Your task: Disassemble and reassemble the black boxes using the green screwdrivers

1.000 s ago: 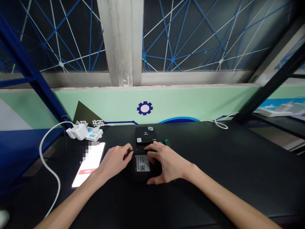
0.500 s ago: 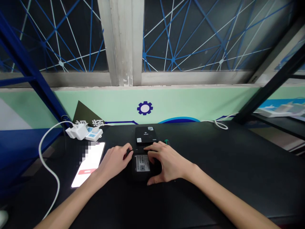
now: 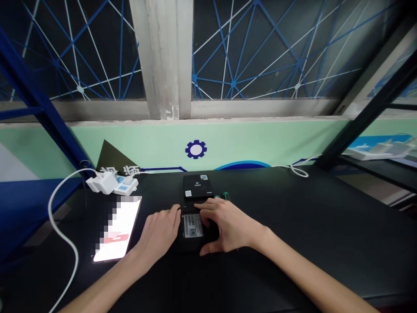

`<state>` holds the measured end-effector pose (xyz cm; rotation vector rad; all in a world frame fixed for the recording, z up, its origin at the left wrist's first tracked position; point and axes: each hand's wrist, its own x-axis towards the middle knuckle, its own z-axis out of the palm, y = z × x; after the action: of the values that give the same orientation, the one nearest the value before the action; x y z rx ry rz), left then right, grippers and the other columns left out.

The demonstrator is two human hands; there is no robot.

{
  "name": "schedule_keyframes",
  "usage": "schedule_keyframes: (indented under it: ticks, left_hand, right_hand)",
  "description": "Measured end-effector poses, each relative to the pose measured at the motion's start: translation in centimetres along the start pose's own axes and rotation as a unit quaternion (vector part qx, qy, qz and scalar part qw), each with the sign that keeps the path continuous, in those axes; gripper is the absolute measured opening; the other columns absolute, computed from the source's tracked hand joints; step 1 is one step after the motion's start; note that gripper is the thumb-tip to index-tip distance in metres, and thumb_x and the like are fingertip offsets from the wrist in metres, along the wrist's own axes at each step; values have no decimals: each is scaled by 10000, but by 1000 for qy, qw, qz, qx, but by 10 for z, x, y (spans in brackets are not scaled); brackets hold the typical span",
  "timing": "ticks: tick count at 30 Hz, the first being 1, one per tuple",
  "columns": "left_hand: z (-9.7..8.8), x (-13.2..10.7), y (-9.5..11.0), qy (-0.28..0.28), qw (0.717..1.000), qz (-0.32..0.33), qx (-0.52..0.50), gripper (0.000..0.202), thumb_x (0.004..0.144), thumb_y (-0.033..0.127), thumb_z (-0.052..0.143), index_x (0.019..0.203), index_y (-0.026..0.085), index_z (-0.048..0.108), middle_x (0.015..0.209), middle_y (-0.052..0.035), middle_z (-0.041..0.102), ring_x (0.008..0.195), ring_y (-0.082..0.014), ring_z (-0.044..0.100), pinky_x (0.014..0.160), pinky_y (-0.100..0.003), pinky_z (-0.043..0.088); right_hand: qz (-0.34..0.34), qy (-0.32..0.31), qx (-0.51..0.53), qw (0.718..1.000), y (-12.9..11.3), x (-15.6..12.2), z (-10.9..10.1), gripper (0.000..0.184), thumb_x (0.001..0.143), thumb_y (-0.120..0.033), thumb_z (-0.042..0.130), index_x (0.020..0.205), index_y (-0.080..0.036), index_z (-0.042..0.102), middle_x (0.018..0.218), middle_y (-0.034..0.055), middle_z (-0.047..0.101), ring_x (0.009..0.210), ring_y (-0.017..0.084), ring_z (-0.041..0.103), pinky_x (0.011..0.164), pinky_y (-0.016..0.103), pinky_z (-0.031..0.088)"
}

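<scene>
A black box-shaped device (image 3: pixel 192 244) with a printed label of barcodes and a square code lies on the dark table in front of me. My left hand (image 3: pixel 161 228) is closed, with its thumb and fingertips pressed at the device's far left corner. Around the right side curls my right hand (image 3: pixel 228 224), index finger reaching to the far edge and thumb on the near right side. The palm hides the device's right part. Just beyond it lies a flat black box (image 3: pixel 197 186) with a white logo and a small square code. Something with green ends (image 3: pixel 226 196) peeks out behind my right hand.
A phone (image 3: pixel 122 228) with a lit screen lies left of my left arm. Behind it is a white power strip (image 3: pixel 125 185) with a plug and a white cable (image 3: pixel 70 240) looping forward. Another white cable (image 3: pixel 298 171) rests along the back wall. Shelf posts stand at both sides.
My left thumb and fingers have drawn together at the device's left corner. The right hand keeps nearly the same hold. The whole view has shifted slightly.
</scene>
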<state>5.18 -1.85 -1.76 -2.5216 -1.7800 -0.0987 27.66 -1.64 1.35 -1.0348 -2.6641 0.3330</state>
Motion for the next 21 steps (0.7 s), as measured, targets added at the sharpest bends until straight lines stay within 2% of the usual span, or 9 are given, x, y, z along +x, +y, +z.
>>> schedule_keyframes:
  ticks: [3,8,16,21]
  left_hand:
    - [8,-2,0,16,999,5,45,384,1070,280,308,1328,187,576,817,-82,742,720,-280,720,583,-314,456]
    - [16,-4,0,35,997,25,69,399,1065,255,326,1344,134,585,811,-114,741,707,-272,721,576,-307,476]
    - [7,-2,5,7,998,16,67,392,1049,219,333,1319,110,595,787,-125,742,706,-290,732,566,-314,488]
    - [3,-1,5,-6,998,10,63,398,1055,221,286,1312,136,578,804,-119,736,721,-295,730,588,-328,493]
  right_hand:
    - [1,-9,-4,1000,-1,0,-2,480,668,-626,785,715,-196,577,1326,139,650,1064,303,638,890,406,476]
    - [8,-23,-6,1000,-2,1,-4,510,671,-665,770,700,-195,575,1386,149,613,1097,319,626,897,426,477]
    - [18,-34,14,999,0,-1,-1,507,698,-656,767,657,-193,564,1427,120,585,1132,308,619,917,416,470]
    - [20,-27,15,999,0,0,2,523,678,-677,773,664,-192,577,1415,121,595,1131,307,618,933,427,465]
